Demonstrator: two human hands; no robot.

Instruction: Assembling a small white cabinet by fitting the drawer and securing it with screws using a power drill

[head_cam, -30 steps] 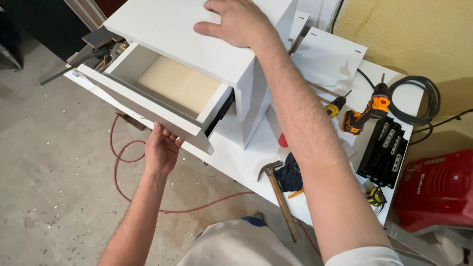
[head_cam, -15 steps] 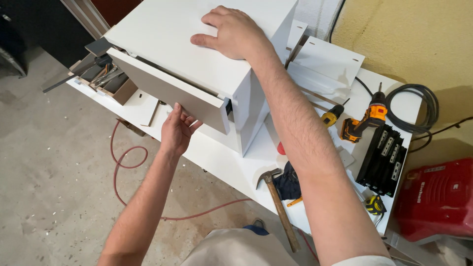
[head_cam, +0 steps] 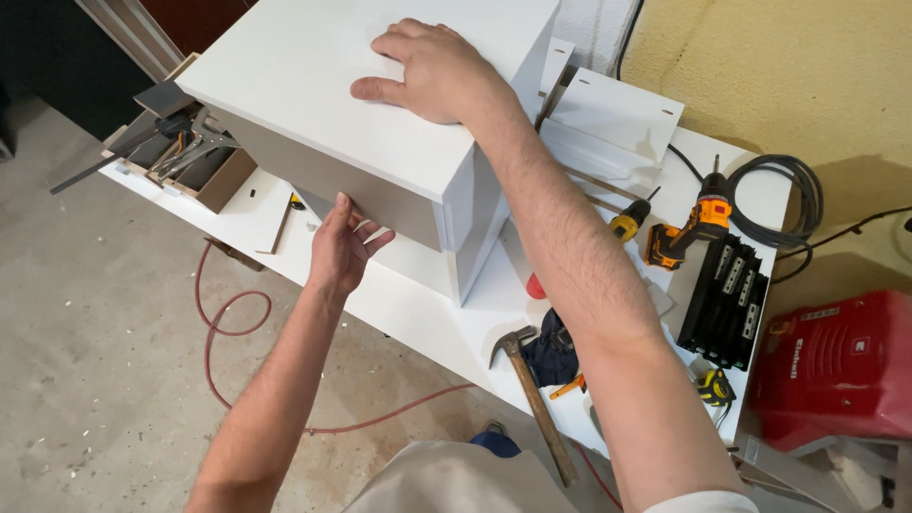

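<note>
A person leans over a white worktop point(head_cam: 427, 318) on which a white box-shaped cabinet of laminated board point(head_cam: 380, 104) stands, near the worktop's front edge. The right hand point(head_cam: 432, 71) lies flat on the cabinet's top panel, fingers spread, its grip open and pressing down rather than holding. The left hand point(head_cam: 340, 249) is raised against the lower edge of the grey-white drawer front point(head_cam: 332, 180), palm up, fingers loosely curled and touching it; the grip is open. The drawer front sits flush with the cabinet.

To the left of the cabinet lies a shallow wooden tray of metal tools point(head_cam: 185, 157). To the right are loose white boards point(head_cam: 613, 119), an orange and black cordless drill point(head_cam: 689, 228), a black bit case point(head_cam: 730, 290) and a wooden-handled claw hammer point(head_cam: 532, 394). A red hose point(head_cam: 237, 328) loops over the concrete floor.
</note>
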